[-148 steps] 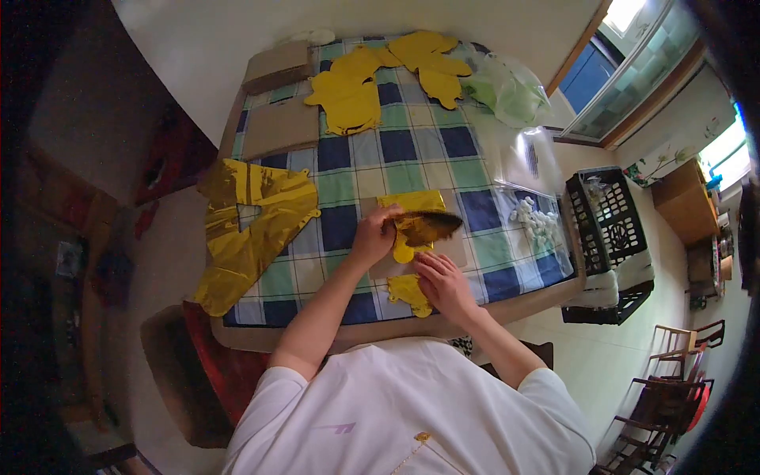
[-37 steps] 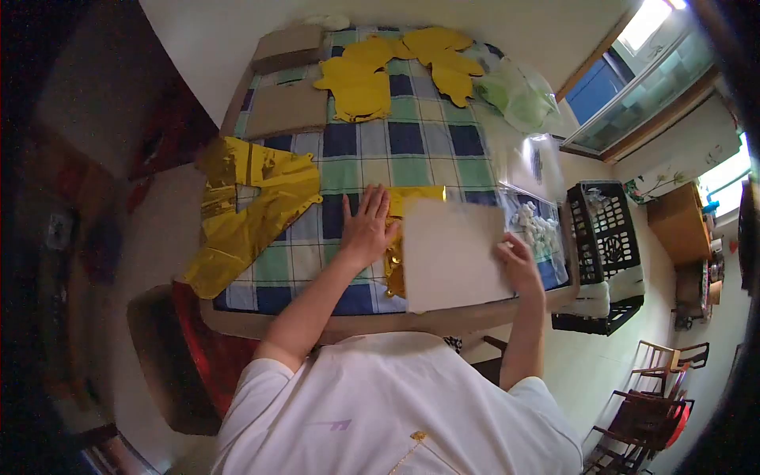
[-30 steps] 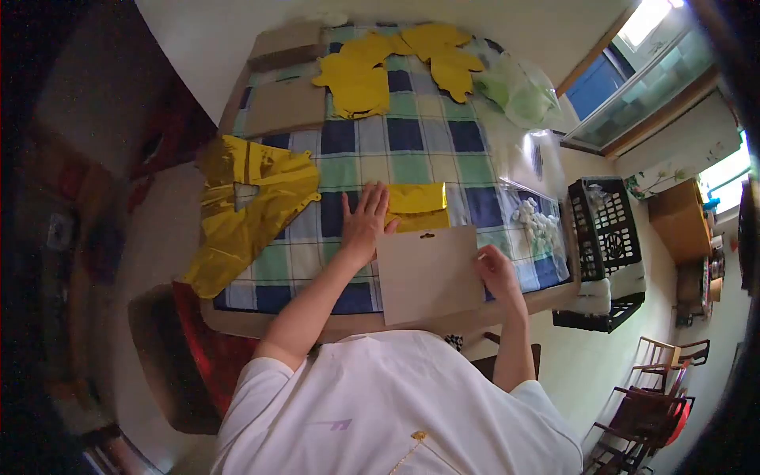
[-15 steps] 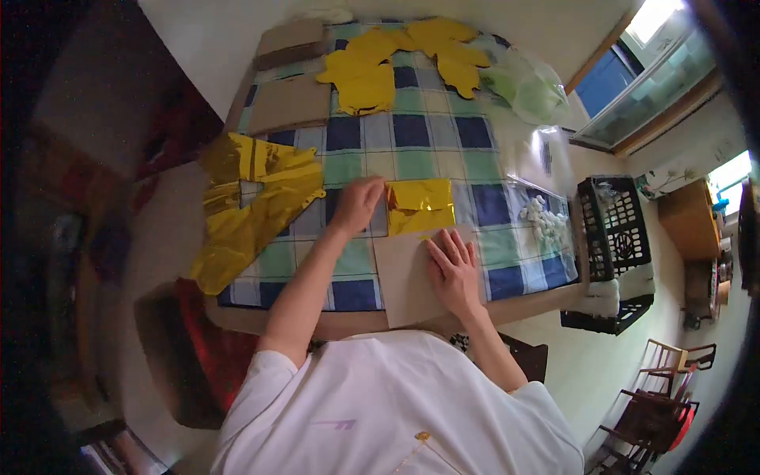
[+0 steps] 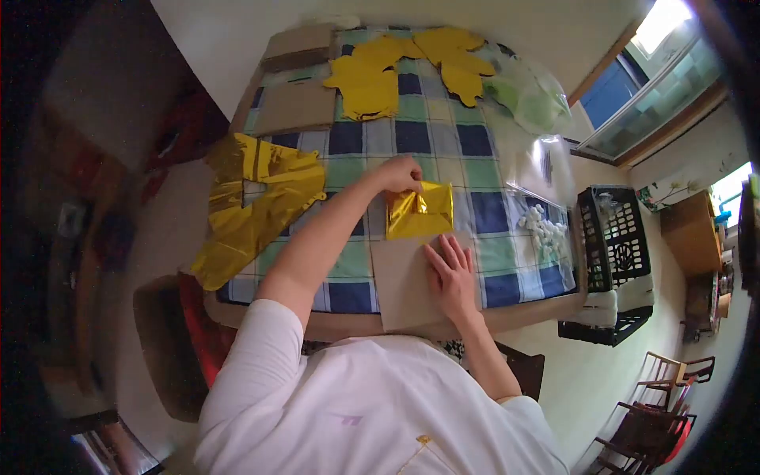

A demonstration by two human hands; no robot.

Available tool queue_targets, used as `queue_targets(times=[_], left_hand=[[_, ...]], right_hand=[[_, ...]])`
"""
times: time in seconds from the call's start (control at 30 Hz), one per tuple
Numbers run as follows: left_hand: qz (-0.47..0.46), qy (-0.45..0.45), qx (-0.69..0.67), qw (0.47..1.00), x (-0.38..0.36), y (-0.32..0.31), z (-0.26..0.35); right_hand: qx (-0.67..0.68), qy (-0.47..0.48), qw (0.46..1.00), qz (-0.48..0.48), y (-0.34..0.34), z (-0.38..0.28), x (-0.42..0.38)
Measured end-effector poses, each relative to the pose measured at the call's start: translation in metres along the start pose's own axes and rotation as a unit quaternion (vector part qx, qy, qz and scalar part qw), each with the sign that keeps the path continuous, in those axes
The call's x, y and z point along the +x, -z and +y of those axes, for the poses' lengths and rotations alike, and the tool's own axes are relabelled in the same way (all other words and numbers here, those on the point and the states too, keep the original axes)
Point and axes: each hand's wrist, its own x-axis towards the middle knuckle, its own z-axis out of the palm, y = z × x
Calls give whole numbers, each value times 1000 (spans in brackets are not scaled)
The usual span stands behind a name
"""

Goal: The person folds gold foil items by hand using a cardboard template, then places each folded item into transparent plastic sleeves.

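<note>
My left hand (image 5: 400, 174) is closed in a pinch at the upper edge of a folded shiny gold foil piece (image 5: 427, 223), which lies on the checked cloth and creases under my fingers. A flat sheet of light brown cardboard (image 5: 404, 281) lies just below the foil, its near end reaching past the table edge. My right hand (image 5: 452, 279) rests flat on the cardboard's right side, fingers stretched toward the foil. A large crumpled gold foil balloon-like sheet (image 5: 265, 202) is spread out to the left.
Yellow flat cut-out shapes (image 5: 370, 87) lie at the far side, beside brown cardboard pieces (image 5: 297, 107). Clear plastic bags (image 5: 529, 99) and small white pieces (image 5: 542, 231) sit along the right. Against the table's right side stands a black plastic crate (image 5: 613, 237).
My left hand has moved right, from beside the foil's left edge to its top edge, where it now pinches it. My right hand stays on the cardboard.
</note>
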Motion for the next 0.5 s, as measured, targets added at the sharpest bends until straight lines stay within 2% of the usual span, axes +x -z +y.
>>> queue_targets(times=[0.1,0.2,0.3,0.4,0.5], left_hand=[[91,3,6,996,0,10,-6],[128,9,-14,992,9,18,-19],[112,46,31,992,10,24,-16],[268,24,131,954,-15,18,15],[251,-127,187,941,-37,-3,11]], right_hand=[[1,-3,1000,0,0,0,12],[-35,-5,999,8,-12,4,26],[-61,-15,998,18,-20,2,34],[-31,-25,999,29,-20,3,32],[42,-59,995,67,-11,10,28]])
